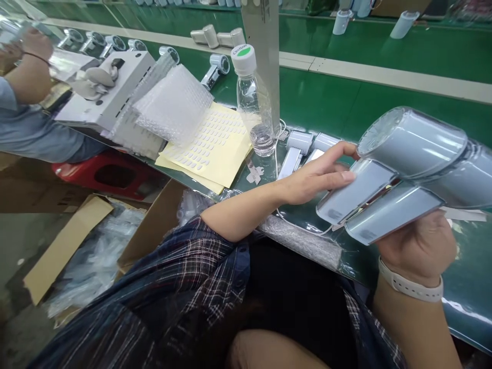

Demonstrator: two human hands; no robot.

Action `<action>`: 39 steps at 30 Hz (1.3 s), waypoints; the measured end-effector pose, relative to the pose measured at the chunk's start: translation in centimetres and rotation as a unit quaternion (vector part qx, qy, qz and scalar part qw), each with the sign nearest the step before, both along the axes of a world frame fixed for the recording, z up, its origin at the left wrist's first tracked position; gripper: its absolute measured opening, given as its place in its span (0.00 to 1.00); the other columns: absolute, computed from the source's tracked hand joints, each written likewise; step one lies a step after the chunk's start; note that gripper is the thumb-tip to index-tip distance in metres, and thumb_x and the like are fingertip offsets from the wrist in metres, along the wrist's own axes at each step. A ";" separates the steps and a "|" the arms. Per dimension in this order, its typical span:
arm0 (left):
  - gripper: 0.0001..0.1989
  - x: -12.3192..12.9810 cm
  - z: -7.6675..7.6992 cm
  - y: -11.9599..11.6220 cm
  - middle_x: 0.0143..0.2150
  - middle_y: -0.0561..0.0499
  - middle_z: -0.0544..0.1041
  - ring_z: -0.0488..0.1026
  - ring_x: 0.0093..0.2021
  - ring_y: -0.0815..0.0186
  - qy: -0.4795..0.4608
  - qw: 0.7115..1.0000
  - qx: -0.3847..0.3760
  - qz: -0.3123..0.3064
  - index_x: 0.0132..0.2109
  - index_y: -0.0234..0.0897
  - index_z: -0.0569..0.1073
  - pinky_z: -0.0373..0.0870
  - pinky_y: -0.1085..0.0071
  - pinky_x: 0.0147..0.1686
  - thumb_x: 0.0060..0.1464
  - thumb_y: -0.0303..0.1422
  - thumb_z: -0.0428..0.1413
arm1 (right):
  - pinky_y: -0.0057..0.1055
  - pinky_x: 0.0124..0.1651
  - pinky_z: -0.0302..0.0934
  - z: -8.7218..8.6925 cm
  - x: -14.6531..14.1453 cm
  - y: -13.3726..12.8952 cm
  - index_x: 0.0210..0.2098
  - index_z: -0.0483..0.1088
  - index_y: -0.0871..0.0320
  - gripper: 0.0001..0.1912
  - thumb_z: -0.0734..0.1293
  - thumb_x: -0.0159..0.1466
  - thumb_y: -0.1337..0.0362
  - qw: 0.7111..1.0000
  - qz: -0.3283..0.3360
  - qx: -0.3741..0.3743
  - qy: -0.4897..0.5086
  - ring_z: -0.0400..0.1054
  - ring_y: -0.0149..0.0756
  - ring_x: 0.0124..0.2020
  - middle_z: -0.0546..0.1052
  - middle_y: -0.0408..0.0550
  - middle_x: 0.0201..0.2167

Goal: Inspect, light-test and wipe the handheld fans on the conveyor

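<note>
Two glossy grey-blue devices with round heads and flat handles are held side by side at the right. My left hand (319, 177) has its thumb and fingers on the left device (357, 189), near where handle and head meet. Beneath the other device (395, 210), my right hand (421, 243) grips from below, its fingers mostly hidden. Behind my left hand, two similar devices (299, 142) lie on the green table (330, 110). A white cable (292, 218) runs along the table edge below them.
A plastic bottle (254, 102) stands beside a metal post (265, 56). Left of it are yellow sticker sheets (234, 159), bubble wrap (175, 102) and a white box (126, 72). A person's arm (33, 72) is at far left. Below, a cardboard box (154, 225) holds plastic bags.
</note>
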State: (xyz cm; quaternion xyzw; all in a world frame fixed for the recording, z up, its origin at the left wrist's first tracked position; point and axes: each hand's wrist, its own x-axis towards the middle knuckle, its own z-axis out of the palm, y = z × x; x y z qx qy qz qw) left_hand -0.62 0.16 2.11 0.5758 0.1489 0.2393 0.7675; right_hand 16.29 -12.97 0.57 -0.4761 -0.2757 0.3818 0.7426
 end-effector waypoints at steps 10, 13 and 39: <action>0.36 1.4 -0.5 0.2 0.46 0.46 0.80 0.80 0.49 0.58 -0.024 0.992 -0.087 -0.087 0.56 0.36 0.75 0.77 0.58 0.54 0.45 0.48 0.77 | 0.46 0.33 0.70 1.0 0.8 0.6 0.38 0.81 0.52 0.19 0.70 0.58 0.46 0.995 0.071 -0.040 0.050 0.67 0.44 0.32 0.72 0.49 0.31; 0.33 1.3 -0.7 0.2 0.45 0.48 0.80 0.78 0.47 0.62 -0.020 0.992 -0.106 -0.058 0.51 0.36 0.75 0.75 0.62 0.52 0.45 0.45 0.78 | 0.40 0.28 0.64 0.7 0.9 0.5 0.32 0.75 0.52 0.15 0.69 0.59 0.47 0.993 0.091 -0.019 0.068 0.66 0.43 0.29 0.73 0.48 0.28; 0.39 1.4 -1.6 1.5 0.44 0.49 0.82 0.81 0.40 0.64 0.003 0.998 -0.063 -0.028 0.50 0.40 0.66 0.76 0.66 0.43 0.41 0.50 0.79 | 0.34 0.27 0.70 0.2 1.4 0.8 0.52 0.81 0.53 0.15 0.71 0.66 0.61 0.997 -0.066 -0.002 0.042 0.80 0.44 0.36 0.82 0.49 0.36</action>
